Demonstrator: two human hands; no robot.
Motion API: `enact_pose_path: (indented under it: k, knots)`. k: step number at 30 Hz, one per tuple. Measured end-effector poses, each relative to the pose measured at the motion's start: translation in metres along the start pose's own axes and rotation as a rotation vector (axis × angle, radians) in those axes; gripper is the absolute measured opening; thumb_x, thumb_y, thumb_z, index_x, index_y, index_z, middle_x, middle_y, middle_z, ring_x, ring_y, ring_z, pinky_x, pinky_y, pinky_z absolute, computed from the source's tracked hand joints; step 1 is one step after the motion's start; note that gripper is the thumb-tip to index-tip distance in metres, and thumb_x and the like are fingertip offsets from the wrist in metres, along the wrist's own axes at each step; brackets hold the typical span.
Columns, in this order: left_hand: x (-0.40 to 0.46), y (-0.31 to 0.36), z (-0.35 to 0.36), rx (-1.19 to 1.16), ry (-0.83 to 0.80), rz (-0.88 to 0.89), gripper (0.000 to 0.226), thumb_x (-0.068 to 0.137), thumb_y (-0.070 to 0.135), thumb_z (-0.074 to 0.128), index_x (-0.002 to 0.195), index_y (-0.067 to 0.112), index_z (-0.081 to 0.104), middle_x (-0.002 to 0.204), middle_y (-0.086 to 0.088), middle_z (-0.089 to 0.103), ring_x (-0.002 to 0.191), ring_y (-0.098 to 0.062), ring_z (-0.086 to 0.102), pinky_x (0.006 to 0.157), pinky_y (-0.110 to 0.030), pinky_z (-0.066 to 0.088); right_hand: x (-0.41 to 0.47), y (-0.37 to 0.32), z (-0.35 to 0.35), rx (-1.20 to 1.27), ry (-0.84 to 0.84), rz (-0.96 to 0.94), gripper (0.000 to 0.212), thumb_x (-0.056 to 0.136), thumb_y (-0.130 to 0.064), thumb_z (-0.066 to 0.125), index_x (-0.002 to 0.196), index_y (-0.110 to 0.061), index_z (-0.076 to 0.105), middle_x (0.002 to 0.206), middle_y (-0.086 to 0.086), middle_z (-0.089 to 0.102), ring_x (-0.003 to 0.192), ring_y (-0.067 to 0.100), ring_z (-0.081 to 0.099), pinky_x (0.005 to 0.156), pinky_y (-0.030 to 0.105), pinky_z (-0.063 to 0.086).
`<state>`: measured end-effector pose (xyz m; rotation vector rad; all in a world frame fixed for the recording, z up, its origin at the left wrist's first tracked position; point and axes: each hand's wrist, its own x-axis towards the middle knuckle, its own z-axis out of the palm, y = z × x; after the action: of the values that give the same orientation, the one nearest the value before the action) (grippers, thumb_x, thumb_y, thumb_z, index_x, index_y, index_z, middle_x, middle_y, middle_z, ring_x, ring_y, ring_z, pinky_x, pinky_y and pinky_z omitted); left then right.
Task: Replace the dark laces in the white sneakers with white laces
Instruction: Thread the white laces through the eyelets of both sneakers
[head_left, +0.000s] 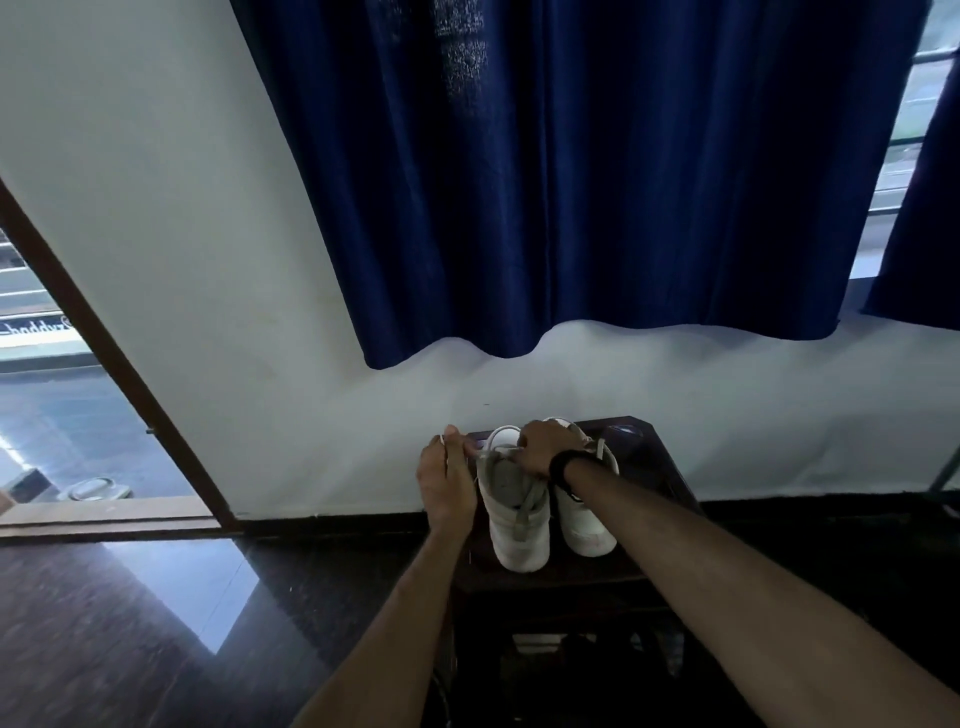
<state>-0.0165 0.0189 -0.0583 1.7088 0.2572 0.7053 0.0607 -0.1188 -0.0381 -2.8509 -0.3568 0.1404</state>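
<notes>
Indoors, a person reaches both bare arms out to a pair of white sneakers (550, 499) standing side by side on a small dark table (649, 457) against a pale wall, under a blue curtain (571, 182). At the left shoe's collar, the left hand (448, 478) has its fingers closed, apparently pinching a thin pale lace end (444, 441). Draped over the collars, the right hand (548, 448), a black band (569, 465) at its wrist, has its fingers curled down; what they hold, if anything, cannot be told. A greyish lace (524, 506) trails loose down the left shoe's front.

Judging from this, a hard tug on the pinched end could tip the shoe or slide it toward the table's edge, since only the draped hand seems to steady the pair; a thin tip could also slip free of the fingers. The eyelets are too small and dim to read, the right shoe's lacing is hidden beneath the wrist, and how much lacing is done cannot be judged
</notes>
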Motion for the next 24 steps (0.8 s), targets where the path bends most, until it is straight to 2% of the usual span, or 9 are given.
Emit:
enact_pose_path:
  k: [3, 5, 8, 11, 14, 17, 20, 22, 24]
  knots:
    - [0.0, 0.004, -0.013, 0.053, 0.025, -0.042, 0.048, 0.105, 0.036, 0.04, 0.075, 0.008, 0.064, 0.08, -0.008, 0.066, 0.079, -0.019, 0.061, 0.069, -0.024, 0.045, 0.001, -0.01, -0.008, -0.029, 0.064, 0.054, 0.032, 0.093, -0.034, 0.05, 0.119, -0.018, 0.062, 0.127, 0.008, 0.059, 0.123, 0.027, 0.048, 0.105, 0.043, 0.029]
    - [0.001, 0.002, -0.022, 0.144, 0.024, -0.086, 0.05, 0.105, 0.039, 0.037, 0.075, 0.008, 0.064, 0.081, -0.009, 0.065, 0.078, -0.02, 0.059, 0.067, -0.028, 0.043, -0.001, -0.014, -0.019, 0.08, 0.073, 0.075, 0.028, 0.094, -0.038, 0.048, 0.106, -0.022, 0.068, 0.119, 0.005, 0.058, 0.115, 0.027, 0.046, 0.099, 0.042, 0.032]
    - [0.004, -0.008, -0.026, 0.381, -0.017, -0.247, 0.058, 0.105, 0.043, 0.028, 0.082, 0.007, 0.068, 0.085, -0.009, 0.066, 0.078, -0.022, 0.059, 0.069, -0.03, 0.042, -0.01, -0.016, -0.048, 0.643, -0.116, 0.006, 0.038, 0.095, -0.048, 0.052, 0.076, -0.019, 0.067, 0.092, 0.004, 0.065, 0.092, 0.021, 0.054, 0.09, 0.039, 0.043]
    - [0.01, -0.012, -0.025, 0.458, -0.082, -0.426, 0.061, 0.103, 0.047, 0.026, 0.095, 0.007, 0.072, 0.1, -0.014, 0.068, 0.092, -0.03, 0.062, 0.082, -0.037, 0.051, -0.025, -0.015, -0.084, 1.149, -0.177, -0.039, 0.033, 0.094, -0.042, 0.059, 0.08, -0.013, 0.062, 0.068, 0.004, 0.063, 0.071, 0.019, 0.061, 0.081, 0.036, 0.051]
    - [0.011, 0.013, -0.02, 0.615, -0.101, -0.259, 0.047, 0.095, 0.049, 0.044, 0.115, 0.014, 0.068, 0.123, -0.01, 0.063, 0.111, -0.029, 0.056, 0.097, -0.043, 0.048, -0.042, -0.015, -0.125, 1.184, -0.195, -0.058, 0.035, 0.092, -0.047, 0.061, 0.09, -0.012, 0.061, 0.058, -0.001, 0.05, 0.06, 0.017, 0.055, 0.069, 0.029, 0.051]
    - [0.015, 0.061, -0.005, 0.263, -0.227, 0.013, 0.053, 0.089, 0.028, 0.068, 0.138, 0.024, 0.05, 0.137, 0.005, 0.048, 0.119, -0.016, 0.049, 0.096, -0.033, 0.047, -0.059, -0.021, -0.158, 1.053, -0.236, -0.135, 0.046, 0.092, -0.05, 0.059, 0.105, -0.007, 0.065, 0.06, -0.003, 0.048, 0.054, 0.011, 0.048, 0.059, 0.024, 0.043]
    - [0.023, 0.116, 0.009, -0.067, -0.423, 0.086, 0.046, 0.092, 0.016, 0.066, 0.135, 0.019, 0.051, 0.124, 0.009, 0.057, 0.101, -0.003, 0.057, 0.077, -0.014, 0.044, -0.07, -0.03, -0.179, 0.972, -0.224, -0.225, 0.045, 0.091, -0.05, 0.061, 0.105, -0.007, 0.068, 0.06, -0.004, 0.049, 0.051, 0.008, 0.045, 0.054, 0.02, 0.04]
    - [0.029, 0.138, 0.01, -0.148, -0.444, 0.103, 0.02, 0.097, 0.018, 0.059, 0.114, 0.009, 0.065, 0.095, 0.003, 0.066, 0.077, 0.002, 0.06, 0.068, -0.011, 0.043, -0.074, -0.032, -0.188, 0.971, -0.188, -0.244, 0.035, 0.089, -0.047, 0.065, 0.095, -0.013, 0.07, 0.058, -0.005, 0.048, 0.051, 0.007, 0.043, 0.052, 0.019, 0.037]
    - [0.038, 0.143, 0.002, -0.181, -0.351, 0.097, 0.023, 0.101, 0.022, 0.054, 0.09, 0.01, 0.069, 0.071, 0.004, 0.058, 0.063, -0.002, 0.05, 0.063, -0.015, 0.04, -0.078, -0.024, -0.193, 0.973, -0.149, -0.224, 0.029, 0.087, -0.044, 0.069, 0.093, -0.015, 0.07, 0.057, -0.007, 0.045, 0.051, 0.007, 0.04, 0.052, 0.019, 0.035]
